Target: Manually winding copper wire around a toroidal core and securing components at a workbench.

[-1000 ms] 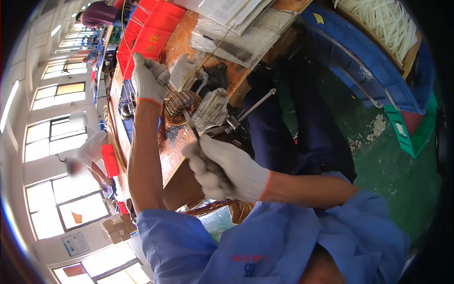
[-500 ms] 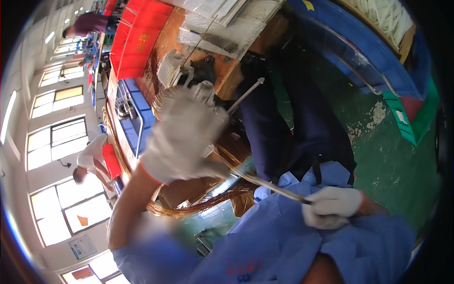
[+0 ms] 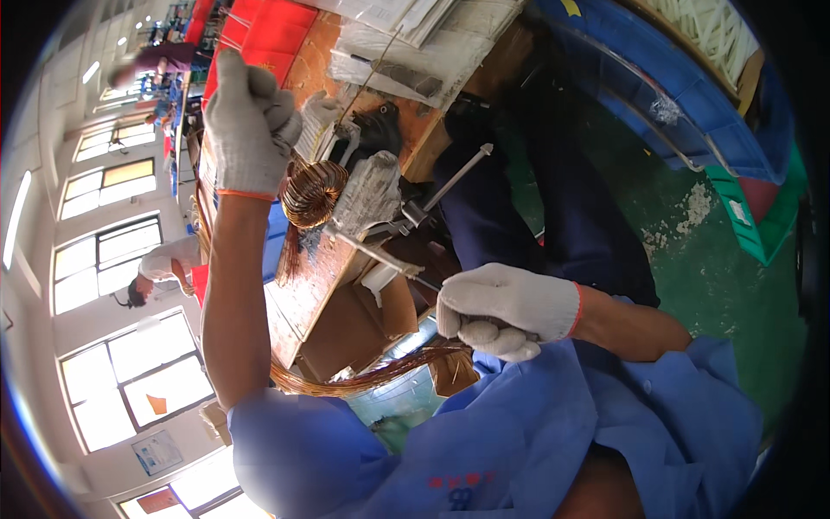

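In a pale knitted glove, my left hand [image 3: 246,130] is raised at the upper left with its fingers curled closed. What it grips, if anything, is hidden. A ring-shaped copper wire coil [image 3: 313,195] sits just below it at the bench edge, with loose wire ends hanging down. My right hand [image 3: 506,311], gloved too, is closed in front of my body around the dark thin end of a slim pale rod [image 3: 376,253]. The rod's other end reaches close to the coil. Beside the coil are a whitish wrapped block [image 3: 367,192] and a metal clamp with a bar [image 3: 454,177].
The wooden bench [image 3: 298,298] carries a red box [image 3: 259,48], plastic-wrapped sheets [image 3: 398,65] and a spare glove [image 3: 318,112]. A copper wire bundle [image 3: 363,381] curves below, near a cardboard box [image 3: 346,324]. Blue bins [image 3: 657,95] stand at the right.
My left hand has swung up and away from the coil, uncovering it. My right hand has moved left and forward with the rod, which now lies nearer the coil.
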`<state>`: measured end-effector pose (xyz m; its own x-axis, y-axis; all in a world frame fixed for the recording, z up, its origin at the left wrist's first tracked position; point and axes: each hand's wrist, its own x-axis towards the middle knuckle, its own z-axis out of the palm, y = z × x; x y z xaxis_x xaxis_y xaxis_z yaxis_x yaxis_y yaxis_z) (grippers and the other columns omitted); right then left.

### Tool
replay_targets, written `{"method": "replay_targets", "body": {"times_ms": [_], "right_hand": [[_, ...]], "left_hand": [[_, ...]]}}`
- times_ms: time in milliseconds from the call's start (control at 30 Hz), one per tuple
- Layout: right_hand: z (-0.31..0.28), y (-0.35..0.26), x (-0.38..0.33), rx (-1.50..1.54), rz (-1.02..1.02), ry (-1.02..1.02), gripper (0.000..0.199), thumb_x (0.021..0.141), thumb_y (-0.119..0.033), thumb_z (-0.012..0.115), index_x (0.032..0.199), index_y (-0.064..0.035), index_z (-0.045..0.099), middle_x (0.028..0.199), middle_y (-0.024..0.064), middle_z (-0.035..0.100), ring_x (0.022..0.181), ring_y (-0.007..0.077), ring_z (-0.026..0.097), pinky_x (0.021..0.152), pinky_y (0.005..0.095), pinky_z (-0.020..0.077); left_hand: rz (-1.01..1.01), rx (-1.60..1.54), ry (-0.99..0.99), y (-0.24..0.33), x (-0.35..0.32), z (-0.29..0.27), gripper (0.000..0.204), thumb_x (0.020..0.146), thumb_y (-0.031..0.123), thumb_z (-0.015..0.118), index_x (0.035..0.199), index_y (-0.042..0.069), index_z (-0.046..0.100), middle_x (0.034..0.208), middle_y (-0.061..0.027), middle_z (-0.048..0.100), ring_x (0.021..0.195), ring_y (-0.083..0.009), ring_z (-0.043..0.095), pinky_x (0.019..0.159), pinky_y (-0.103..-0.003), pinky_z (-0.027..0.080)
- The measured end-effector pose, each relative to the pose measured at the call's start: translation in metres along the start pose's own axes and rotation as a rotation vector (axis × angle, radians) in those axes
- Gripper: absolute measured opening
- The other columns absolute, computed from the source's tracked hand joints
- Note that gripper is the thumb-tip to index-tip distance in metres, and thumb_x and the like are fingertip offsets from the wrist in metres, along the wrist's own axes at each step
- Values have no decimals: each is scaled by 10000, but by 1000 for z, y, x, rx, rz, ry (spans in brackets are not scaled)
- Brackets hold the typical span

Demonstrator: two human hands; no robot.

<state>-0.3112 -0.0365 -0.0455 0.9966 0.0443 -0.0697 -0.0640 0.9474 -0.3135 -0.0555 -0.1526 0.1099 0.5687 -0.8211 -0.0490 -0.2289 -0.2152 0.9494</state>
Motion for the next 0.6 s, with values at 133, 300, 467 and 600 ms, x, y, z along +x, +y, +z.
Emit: {"method": "replay_targets", "body": {"times_ms": [133,300,467,600], "right_hand": [[-15,16,-6,19,-12,-28,380,1164,-321,456,1009,-15,621,618,-24,444,390,66,426,333,249,399],[-37,31,-25,43,4,78,382,1166,-342,454,1023,-31,622,662,-14,470,430,51,410,339,249,383],[-51,47,-35,61,74,61,375,1169,-328,441,1027,-32,622,658,-19,447,434,46,384,340,245,364],[-51,44,-37,65,71,49,369,1170,-300,426,1018,-21,612,671,-14,455,438,42,389,340,247,371]], "left_hand": [[-1,-170,-66,6,-30,23,603,1115,543,533,678,140,434,594,30,286,484,-121,257,442,-290,242],[159,234,-146,-83,-115,60,697,1145,463,489,602,35,578,521,-17,490,498,-155,505,479,-308,372],[125,16,-135,-60,-131,53,637,1162,450,448,605,149,379,507,4,323,411,-100,279,394,-307,234],[-68,-209,-245,-12,-121,29,628,1167,454,426,614,183,305,523,44,199,406,-99,167,368,-284,173]]}}
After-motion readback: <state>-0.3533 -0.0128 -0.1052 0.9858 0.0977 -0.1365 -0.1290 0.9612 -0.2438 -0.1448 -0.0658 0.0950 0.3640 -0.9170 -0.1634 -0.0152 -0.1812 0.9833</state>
